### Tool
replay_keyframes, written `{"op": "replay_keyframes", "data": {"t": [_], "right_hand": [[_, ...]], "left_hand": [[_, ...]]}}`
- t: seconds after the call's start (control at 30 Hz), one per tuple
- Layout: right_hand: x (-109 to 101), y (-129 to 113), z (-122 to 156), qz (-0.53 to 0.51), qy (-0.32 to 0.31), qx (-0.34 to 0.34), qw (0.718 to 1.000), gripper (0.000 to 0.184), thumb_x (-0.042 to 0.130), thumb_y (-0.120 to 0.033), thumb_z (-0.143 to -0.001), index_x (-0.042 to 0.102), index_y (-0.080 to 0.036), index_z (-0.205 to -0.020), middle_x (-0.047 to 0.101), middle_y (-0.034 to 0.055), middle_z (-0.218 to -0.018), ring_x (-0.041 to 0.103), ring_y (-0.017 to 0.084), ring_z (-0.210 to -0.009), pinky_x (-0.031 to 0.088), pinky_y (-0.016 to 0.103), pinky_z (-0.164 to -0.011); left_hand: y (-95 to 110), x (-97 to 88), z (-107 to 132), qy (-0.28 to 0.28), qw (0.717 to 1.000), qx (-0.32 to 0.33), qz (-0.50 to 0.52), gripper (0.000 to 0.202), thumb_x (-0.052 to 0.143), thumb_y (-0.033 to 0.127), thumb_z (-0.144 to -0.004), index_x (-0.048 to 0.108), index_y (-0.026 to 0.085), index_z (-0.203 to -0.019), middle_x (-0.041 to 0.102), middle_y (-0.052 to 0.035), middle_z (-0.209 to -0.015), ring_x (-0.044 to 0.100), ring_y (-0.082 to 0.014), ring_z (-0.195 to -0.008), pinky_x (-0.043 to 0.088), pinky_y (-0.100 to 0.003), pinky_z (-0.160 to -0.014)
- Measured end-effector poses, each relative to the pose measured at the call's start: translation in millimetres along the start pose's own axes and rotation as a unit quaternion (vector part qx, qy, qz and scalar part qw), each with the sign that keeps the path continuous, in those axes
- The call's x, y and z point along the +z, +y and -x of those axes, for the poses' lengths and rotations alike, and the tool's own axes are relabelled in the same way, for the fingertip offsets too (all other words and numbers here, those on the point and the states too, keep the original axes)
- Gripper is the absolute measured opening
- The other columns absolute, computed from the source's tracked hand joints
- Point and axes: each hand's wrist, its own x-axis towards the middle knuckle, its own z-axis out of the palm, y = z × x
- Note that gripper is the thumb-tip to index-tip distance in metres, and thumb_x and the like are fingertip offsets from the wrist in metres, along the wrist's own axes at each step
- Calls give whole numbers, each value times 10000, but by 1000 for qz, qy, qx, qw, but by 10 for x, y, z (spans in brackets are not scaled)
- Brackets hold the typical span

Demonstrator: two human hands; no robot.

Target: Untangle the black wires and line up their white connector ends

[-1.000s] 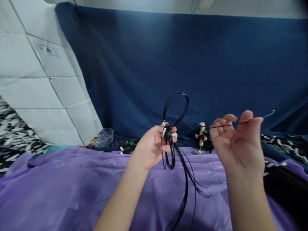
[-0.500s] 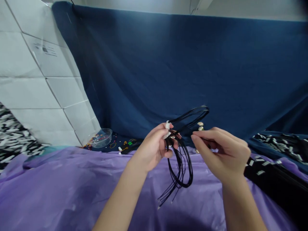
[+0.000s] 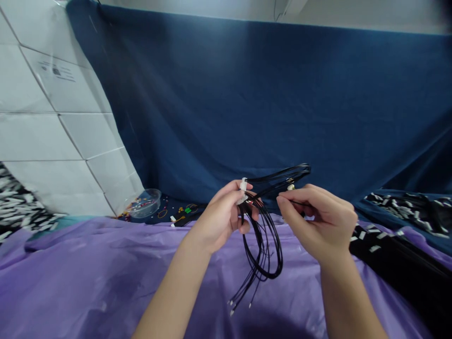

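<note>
My left hand [image 3: 228, 214] is closed on a coil of black wires [image 3: 273, 263], pinching it near its white connectors [image 3: 243, 184]. One loop of the coil reaches up and to the right, and another hangs below the hand. Loose wire ends with small pale tips [image 3: 231, 311] dangle at the bottom over the purple cloth. To the right, my right hand [image 3: 318, 216] is closed in a pinch, thumb against forefinger, beside the coil. A thin black strand shows between its fingers; most of it is hidden.
Purple sheeting [image 3: 106, 273] covers the near surface. Behind it lie a clear plastic tub [image 3: 144, 203] and small coloured bits. Black wire bundles with white connectors lie at the right [image 3: 409, 212] and far left [image 3: 21, 205]. A blue cloth [image 3: 226, 94] hangs at the back.
The upper loop of the coil has dipped slightly and now crosses in front of the small pale flowers. Both hands appear a little further left, with the whole view shifted; their grips look unchanged.
</note>
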Motion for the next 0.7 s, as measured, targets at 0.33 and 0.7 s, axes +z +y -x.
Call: {"op": "replay_keyframes", "data": {"t": [0.33,0.7], "right_hand": [[-30,-41,-9,7,-15,-4,1000,100,664,-70,-755,663,-165,-723,520,-42,-561,423,49,-499,330,210,-465],[-33,-9,-2,32,-30,30,999,90,657,-86,-762,669,-172,-739,514,-43,-568,417,52,-503,328,213,-478]], "left_hand": [[9,8,12,2,1000,-4,8,82,474,214,-842,511,201,-914,585,-35,-776,556,-125,-580,312,-166,-363],[-4,31,20,17,999,11,-37,127,460,218,-826,495,191,-945,579,-53,-819,549,-130,-587,305,-171,-362]]}}
